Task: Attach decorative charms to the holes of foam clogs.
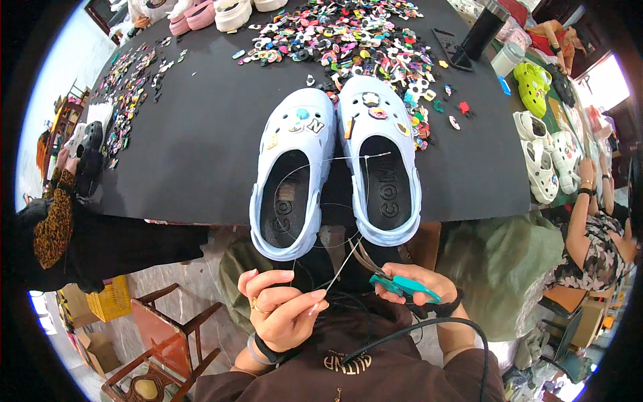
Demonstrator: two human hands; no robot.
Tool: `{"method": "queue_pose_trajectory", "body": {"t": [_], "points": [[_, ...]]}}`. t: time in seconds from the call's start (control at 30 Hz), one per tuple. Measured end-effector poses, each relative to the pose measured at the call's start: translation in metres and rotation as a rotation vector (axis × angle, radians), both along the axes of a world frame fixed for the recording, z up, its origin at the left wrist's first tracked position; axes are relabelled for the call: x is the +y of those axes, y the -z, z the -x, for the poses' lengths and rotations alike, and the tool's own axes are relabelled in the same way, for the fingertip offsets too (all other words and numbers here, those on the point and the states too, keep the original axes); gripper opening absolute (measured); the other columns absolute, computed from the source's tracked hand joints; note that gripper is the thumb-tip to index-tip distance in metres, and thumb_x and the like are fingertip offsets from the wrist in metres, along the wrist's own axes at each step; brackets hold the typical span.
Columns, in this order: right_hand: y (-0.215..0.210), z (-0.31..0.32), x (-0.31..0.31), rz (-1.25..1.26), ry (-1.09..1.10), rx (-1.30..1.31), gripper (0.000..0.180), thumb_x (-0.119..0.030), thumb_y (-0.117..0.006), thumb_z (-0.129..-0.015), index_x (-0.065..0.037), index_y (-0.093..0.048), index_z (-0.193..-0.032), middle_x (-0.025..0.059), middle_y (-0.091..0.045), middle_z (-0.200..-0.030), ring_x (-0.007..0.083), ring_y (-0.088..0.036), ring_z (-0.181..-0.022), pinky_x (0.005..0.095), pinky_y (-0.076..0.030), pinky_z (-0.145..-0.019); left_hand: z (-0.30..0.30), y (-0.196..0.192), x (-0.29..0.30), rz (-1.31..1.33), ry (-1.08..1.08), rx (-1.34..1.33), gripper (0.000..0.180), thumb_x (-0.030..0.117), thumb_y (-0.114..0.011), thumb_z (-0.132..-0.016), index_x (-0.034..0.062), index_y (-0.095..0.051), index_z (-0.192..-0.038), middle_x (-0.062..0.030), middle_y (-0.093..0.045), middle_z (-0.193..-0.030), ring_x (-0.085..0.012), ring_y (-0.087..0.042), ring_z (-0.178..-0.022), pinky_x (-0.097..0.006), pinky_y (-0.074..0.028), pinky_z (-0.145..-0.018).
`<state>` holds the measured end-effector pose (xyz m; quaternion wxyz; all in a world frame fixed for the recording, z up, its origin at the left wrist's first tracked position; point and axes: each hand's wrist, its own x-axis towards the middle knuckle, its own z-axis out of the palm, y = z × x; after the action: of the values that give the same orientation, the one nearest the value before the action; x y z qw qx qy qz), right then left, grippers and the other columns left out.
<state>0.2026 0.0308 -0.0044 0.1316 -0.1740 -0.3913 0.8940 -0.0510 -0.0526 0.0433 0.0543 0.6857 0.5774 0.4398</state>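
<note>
A pair of light blue clogs stands at the near edge of the table, the left clog [284,124] beside the right clog [395,110], both with small charms on their toes. A thin, pale plastic line [315,161] loops across their openings. Below the heels, my left hand [284,308] pinches a white strand [341,271] of it between thumb and fingers. My right hand [425,281] grips teal-handled scissors [405,287]. Their blades are parted and sit right by the strand; I cannot tell whether they touch it.
A heap of colourful shoe charms [335,33] covers the far part of the black table [181,134]. A phone [452,48] and a dark tumbler [483,30] stand far right. White clogs [538,161] lie right. Other people work on both sides; a wooden chair [164,335] is lower left.
</note>
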Motion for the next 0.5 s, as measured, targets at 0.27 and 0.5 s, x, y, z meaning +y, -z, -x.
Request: {"method": "queue_pose_trajectory", "body": {"t": [0.27,0.5], "points": [[0.001,0.004,0.001,-0.099,-0.010,-0.110,0.043,-0.024,-0.075,-0.078,-0.002,-0.053,-0.108,-0.0008,-0.054,-0.084,0.0053,-0.049,-0.075,0.0198,-0.041,-0.065,0.000,0.001,0.001,-0.018,-0.007,-0.046,0.024,0.015,-0.082,-0.060,0.0208,-0.071,-0.081,0.0061,-0.053,-0.078,-0.0164,-0.055,-0.095,-0.039,-0.028,-0.096],[-0.005,-0.008,-0.013,-0.130,0.232,-0.205,0.038,-0.012,-0.076,-0.075,0.000,-0.057,-0.106,0.0008,-0.058,-0.082,0.0054,-0.053,-0.073,0.0195,-0.042,-0.063,0.003,-0.001,0.005,-0.123,0.052,-0.278,0.014,0.015,-0.077,-0.065,0.0125,-0.069,-0.077,0.0006,-0.054,-0.074,-0.0211,-0.056,-0.084,-0.041,-0.039,-0.079]]}}
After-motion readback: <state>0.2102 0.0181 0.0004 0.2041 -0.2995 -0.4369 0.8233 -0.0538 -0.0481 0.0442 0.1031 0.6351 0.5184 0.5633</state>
